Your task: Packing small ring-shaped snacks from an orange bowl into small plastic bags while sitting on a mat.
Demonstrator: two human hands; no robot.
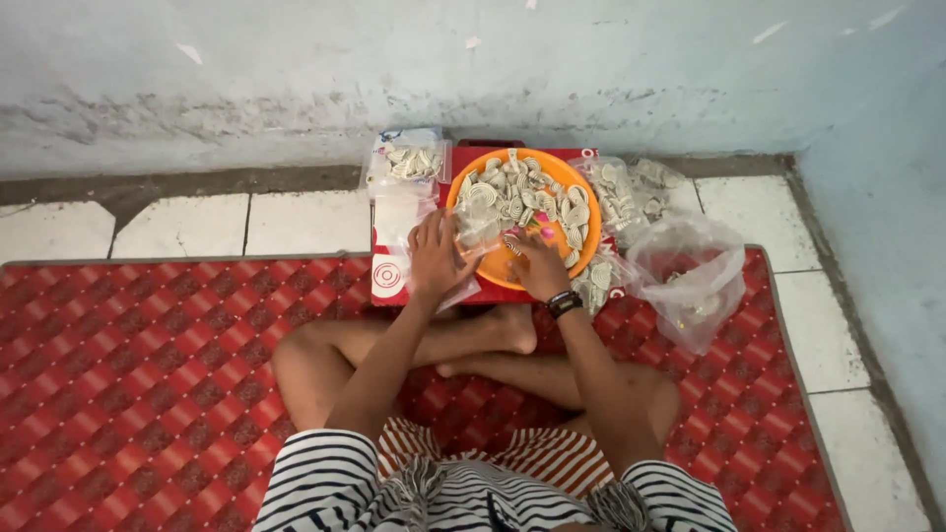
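I sit cross-legged on a red patterned mat [138,374]. In front of me an orange round tray [587,197] holds many pale shell-shaped crackers [512,187]. My left hand [434,258] grips a small clear plastic bag [475,234] at the tray's near-left rim. My right hand [537,264], with a black wristband, rests on the tray's near edge with its fingers pinched among the crackers beside the bag's mouth.
Filled clear bags of crackers lie at the left [409,163] and right [631,187] of the tray. An open, crumpled plastic bag [690,276] lies at the right. A red box [389,276] sits beneath the tray. White floor tiles and a pale wall lie beyond.
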